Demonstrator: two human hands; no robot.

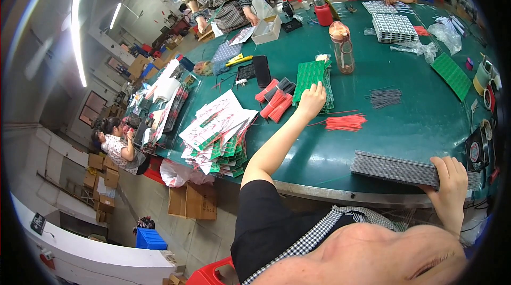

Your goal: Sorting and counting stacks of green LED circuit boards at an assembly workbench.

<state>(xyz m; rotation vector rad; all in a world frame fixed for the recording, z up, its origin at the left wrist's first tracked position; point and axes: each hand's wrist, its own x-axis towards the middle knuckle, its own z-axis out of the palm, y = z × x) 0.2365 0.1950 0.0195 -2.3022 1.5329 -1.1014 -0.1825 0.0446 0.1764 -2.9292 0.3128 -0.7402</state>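
My left hand (313,99) is stretched out over the table, its fingers closed on the near edge of a green circuit board panel (308,75). That panel lies on a pile of similar boards (328,90). At the near right edge of the table, my right hand (451,182) grips the end of a long stack of thin grey sheets (394,168), fingers over the top and thumb at its near side. Red wires (345,122) lie just right of my left hand, and bundles of red and black wires (277,105) lie to its left.
Paper sheets with green boards (218,130) are heaped at the left. A drink bottle (342,50), grey wires (385,98) and another green panel (451,76) are on the table (420,120). Two people work across it; tape rolls (487,96) stand at the right rim.
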